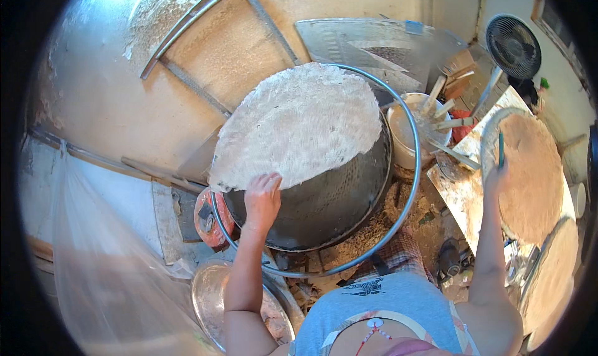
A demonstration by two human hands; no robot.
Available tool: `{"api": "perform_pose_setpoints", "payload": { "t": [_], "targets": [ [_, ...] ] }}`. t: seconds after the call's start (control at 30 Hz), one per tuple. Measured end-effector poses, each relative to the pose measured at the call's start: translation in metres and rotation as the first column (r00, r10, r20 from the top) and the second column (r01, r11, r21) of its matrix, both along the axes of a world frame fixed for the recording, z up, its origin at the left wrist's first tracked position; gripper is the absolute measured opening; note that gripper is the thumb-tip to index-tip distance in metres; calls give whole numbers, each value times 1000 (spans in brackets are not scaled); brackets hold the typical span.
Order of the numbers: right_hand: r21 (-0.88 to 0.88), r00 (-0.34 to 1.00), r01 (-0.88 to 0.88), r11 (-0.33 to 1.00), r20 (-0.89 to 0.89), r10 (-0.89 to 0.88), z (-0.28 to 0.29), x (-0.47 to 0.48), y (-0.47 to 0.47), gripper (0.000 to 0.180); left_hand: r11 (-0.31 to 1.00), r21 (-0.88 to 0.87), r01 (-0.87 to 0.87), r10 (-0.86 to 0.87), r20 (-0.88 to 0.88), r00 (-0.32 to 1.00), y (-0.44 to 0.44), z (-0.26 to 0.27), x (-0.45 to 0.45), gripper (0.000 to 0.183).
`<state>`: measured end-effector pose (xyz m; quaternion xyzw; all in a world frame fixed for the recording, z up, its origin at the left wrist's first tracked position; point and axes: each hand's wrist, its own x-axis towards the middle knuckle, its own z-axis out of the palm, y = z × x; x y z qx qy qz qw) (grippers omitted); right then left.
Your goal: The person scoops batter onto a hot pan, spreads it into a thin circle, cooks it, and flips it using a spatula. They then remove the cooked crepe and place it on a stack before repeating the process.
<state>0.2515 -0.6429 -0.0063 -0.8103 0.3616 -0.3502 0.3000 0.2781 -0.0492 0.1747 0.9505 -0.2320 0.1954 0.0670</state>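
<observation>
A broad, thin pale sheet (299, 127), which looks like a large round flatbread, lies over the back of a dark round metal griddle (322, 202). Part of it hangs past the griddle's far left rim. My left hand (263, 197) has its fingers curled over the sheet's near edge, and the griddle's front part is bare. Off to the right, my right hand (496, 181) grips a slim green tool (501, 148), whose lower end is hidden in the hand. It is above a brown round sheet (532, 183) on a pale board (460, 188); whether it touches is blurred.
A bluish metal ring (416, 169) surrounds the griddle. Wooden handles stick out of a white bucket (406, 155). A standing fan (514, 45) is at the far right. More round sheets (549, 276) lean below the board. A metal basin (210, 290) and plastic sheeting (103, 253) are at left.
</observation>
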Motion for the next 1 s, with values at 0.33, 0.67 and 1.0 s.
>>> {"api": "perform_pose_setpoints", "payload": {
  "t": [0.33, 0.67, 1.0],
  "targets": [
    [-349, 914, -74, 934, -399, -77, -161, -164, 38, 38, 978, -209, -6, -51, -265, 963, 17, -108, -107, 18],
    [933, 808, -346, 95, 246, 535, 15, -103, 194, 58, 965, -261, -21, -40, -224, 974, 11, -81, -161, 16],
    [936, 797, -173, -307, 316, 514, -13, -45, 218, 33, 954, -296, 52, -130, -249, 960, 48, 7, -195, 20]
  ]
}}
